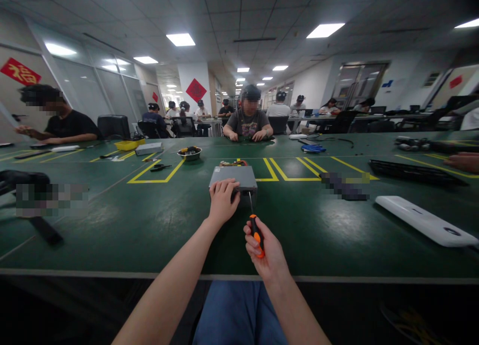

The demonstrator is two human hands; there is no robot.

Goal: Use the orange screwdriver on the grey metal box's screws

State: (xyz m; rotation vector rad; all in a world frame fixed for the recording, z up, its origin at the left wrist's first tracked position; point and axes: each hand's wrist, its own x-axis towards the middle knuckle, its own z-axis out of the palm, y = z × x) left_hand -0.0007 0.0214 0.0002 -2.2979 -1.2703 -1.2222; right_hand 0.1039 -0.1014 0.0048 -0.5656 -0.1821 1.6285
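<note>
A grey metal computer power supply [239,173] lies on the green table in front of me, with coloured wires at its far side. My left hand [223,199] holds it by its near left part, fingers over the top and thumb at the front edge. In my right hand [267,248] is a screwdriver [256,233] with an orange and black handle, gripped in wrapped fingers. Its shaft points up and away to the near face of the power supply. Whether the tip sits in a screw is too small to tell.
A metal bowl [189,154] with tools, a yellow tray [129,144] and another grey box [148,148] stand beyond, to the left. At right lie a white elongated device [424,220] and a black slatted part [415,173]. A person [249,118] sits opposite.
</note>
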